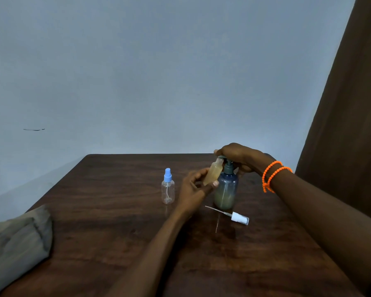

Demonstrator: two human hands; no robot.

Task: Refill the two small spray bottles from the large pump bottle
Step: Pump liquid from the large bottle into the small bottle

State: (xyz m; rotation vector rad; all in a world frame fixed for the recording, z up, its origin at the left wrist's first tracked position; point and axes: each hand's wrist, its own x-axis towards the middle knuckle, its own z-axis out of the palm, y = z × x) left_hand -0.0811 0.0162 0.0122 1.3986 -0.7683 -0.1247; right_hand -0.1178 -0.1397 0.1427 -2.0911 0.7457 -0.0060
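The large blue-grey pump bottle (226,191) stands on the dark wooden table (120,232), partly filled with a pale liquid. My right hand (238,157) lies over its pump head and presses on it. My left hand (194,187) holds a small uncapped bottle (213,173) full of yellowish liquid, tilted with its mouth under the pump spout. Its white spray cap (239,218) with a thin tube lies on the table in front of the pump bottle. A second small clear spray bottle (168,188) with a blue cap stands upright to the left, looking empty.
A folded grey-beige cloth (17,241) lies at the table's left front edge. A brown curtain (349,103) hangs at the right. A plain wall stands behind the table. Orange bead bracelets (273,175) circle my right wrist.
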